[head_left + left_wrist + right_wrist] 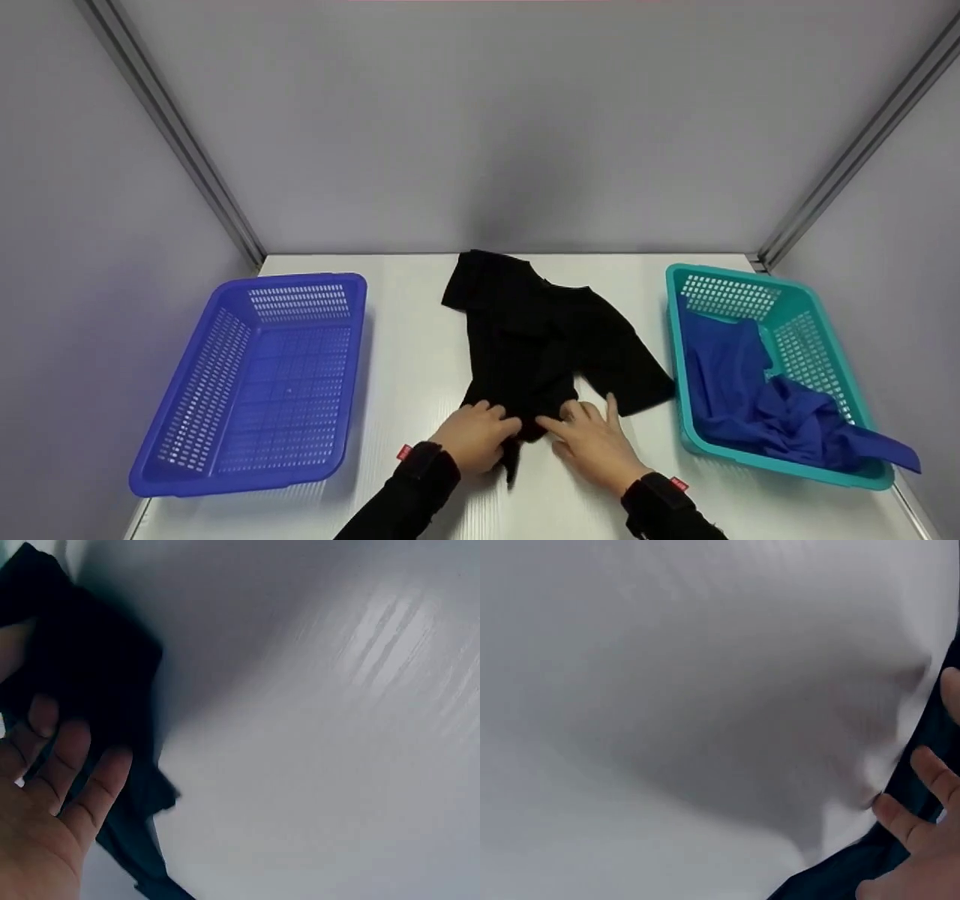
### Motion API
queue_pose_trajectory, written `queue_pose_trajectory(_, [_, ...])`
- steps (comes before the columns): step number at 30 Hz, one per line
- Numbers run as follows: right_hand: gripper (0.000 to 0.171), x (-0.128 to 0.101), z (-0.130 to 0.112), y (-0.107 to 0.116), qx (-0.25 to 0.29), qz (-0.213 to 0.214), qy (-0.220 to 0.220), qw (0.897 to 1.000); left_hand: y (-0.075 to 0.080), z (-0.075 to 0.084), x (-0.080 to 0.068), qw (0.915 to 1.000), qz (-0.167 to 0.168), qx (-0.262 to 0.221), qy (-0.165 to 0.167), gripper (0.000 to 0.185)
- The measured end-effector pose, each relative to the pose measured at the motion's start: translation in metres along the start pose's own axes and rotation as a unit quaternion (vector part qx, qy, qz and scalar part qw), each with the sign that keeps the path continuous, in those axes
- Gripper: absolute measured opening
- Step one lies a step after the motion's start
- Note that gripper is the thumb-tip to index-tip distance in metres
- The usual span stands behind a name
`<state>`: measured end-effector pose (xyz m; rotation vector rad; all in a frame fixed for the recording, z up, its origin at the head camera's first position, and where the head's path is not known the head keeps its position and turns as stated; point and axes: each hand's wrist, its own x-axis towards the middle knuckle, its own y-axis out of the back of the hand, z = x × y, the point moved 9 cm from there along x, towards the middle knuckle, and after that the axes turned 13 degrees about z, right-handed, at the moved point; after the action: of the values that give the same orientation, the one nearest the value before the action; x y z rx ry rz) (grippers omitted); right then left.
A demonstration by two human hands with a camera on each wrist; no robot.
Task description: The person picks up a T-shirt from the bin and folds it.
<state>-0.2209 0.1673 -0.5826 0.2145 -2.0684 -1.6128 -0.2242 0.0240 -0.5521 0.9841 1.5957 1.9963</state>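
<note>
A crumpled black T-shirt (pixel 540 337) lies in the middle of the white table (pixel 420 360). Both hands are at its near hem. My left hand (pixel 476 436) has its fingers curled round a bunch of the fabric, and a strip of cloth hangs below the fist. In the left wrist view the left hand (pixel 45 825) has its fingers over the black T-shirt (pixel 97 667). My right hand (pixel 594 439) lies with spread, fairly straight fingers on the hem beside it. The right wrist view shows the right hand (pixel 915 862) with fingertips on the edge of the T-shirt (pixel 840 870).
An empty blue basket (pixel 300 279) stands at the left of the table. A teal basket (pixel 679 360) at the right holds a blue garment (pixel 750 390) that spills over its near right corner. Grey walls close in the back and sides.
</note>
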Motion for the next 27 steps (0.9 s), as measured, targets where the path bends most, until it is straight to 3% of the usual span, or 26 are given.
queue_pose_trajectory(4, [0.031,0.003,0.001,0.003,-0.030,0.029,-0.011,0.999,0.029,-0.026,-0.003,0.9980,0.017,-0.045,0.040,0.024])
queue_pose_trajectory(10, [0.026,0.004,0.001,0.002,-0.035,0.043,-0.009,0.998,0.065,-0.068,-0.021,0.9936,0.053,0.057,0.082,0.040])
queue_pose_trajectory(14, [0.051,0.008,-0.015,0.004,-0.034,0.064,0.060,0.996,0.068,-0.082,-0.037,0.9891,0.044,0.092,0.106,0.034])
queue_pose_trajectory(18, [0.081,0.007,-0.037,-0.005,-0.029,0.047,0.156,0.986,0.068,-0.088,-0.047,0.9885,0.037,0.094,0.112,0.029])
queue_pose_trajectory(22, [0.061,0.012,-0.047,-0.007,-0.065,0.072,0.175,0.980,0.072,-0.090,-0.049,0.9880,0.047,0.101,0.106,0.025])
queue_pose_trajectory(25, [0.029,0.017,-0.044,0.006,-0.083,0.138,0.157,0.974,0.079,-0.095,-0.052,0.9856,0.061,0.113,0.109,0.018])
queue_pose_trajectory(27, [0.018,0.018,-0.040,0.020,-0.061,0.195,0.141,0.969,0.084,-0.100,-0.055,0.9829,0.074,0.122,0.116,0.015])
